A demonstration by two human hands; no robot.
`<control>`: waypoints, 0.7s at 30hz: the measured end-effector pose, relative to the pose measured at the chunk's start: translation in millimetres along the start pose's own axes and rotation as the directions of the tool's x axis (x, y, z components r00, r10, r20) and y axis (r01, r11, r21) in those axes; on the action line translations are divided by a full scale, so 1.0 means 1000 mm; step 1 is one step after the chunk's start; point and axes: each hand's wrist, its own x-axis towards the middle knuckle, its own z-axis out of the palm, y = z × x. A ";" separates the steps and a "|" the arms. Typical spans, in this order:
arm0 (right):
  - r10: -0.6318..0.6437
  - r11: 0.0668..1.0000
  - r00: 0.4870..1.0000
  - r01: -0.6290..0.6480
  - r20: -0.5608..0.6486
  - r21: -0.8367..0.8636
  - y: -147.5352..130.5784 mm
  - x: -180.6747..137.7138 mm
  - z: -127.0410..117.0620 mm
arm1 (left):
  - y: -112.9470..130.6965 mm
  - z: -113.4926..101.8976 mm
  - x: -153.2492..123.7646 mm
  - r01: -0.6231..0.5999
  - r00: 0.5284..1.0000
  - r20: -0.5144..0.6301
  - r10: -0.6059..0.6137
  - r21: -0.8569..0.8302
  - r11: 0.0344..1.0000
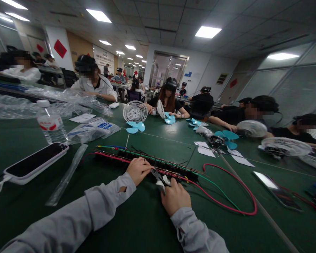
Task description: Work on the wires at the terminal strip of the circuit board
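Note:
A long wire bundle (pixel 144 158) with red, green and black strands lies across the green table in front of me, with black pieces along it. My left hand (pixel 139 171) rests against its near side, fingers pressed together; whatever they pinch is too small to make out. Closed around the white handles of cutting pliers (pixel 157 175) is my right hand (pixel 176 197). The pliers' dark jaws point at the bundle, just beside my left fingertips. From the bundle's right end a thick red cable (pixel 250 191) loops out, with a thin green wire (pixel 222 193) inside the loop.
To the left are a phone in a pale case (pixel 37 163), a water bottle (pixel 51 123), plastic bags (pixel 93 130) and a clear strip (pixel 67 175). Another phone (pixel 276 189) lies right. Across the table, several people handle fan parts, including blue blades (pixel 135 127) and a white grille (pixel 135 111).

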 end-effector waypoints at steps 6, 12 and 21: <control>-0.001 1.000 0.999 0.001 -0.034 0.000 0.000 -0.001 -0.001 | 0.000 0.000 0.000 0.000 1.000 -0.010 0.000 0.004 1.000; -0.001 1.000 0.999 0.001 -0.045 0.001 0.000 -0.003 -0.007 | 0.000 0.000 0.000 -0.003 1.000 -0.005 0.003 -0.001 1.000; 0.029 1.000 0.998 -0.029 -0.053 0.004 0.000 -0.002 -0.013 | 0.001 -0.001 0.001 0.008 1.000 0.004 -0.008 -0.007 1.000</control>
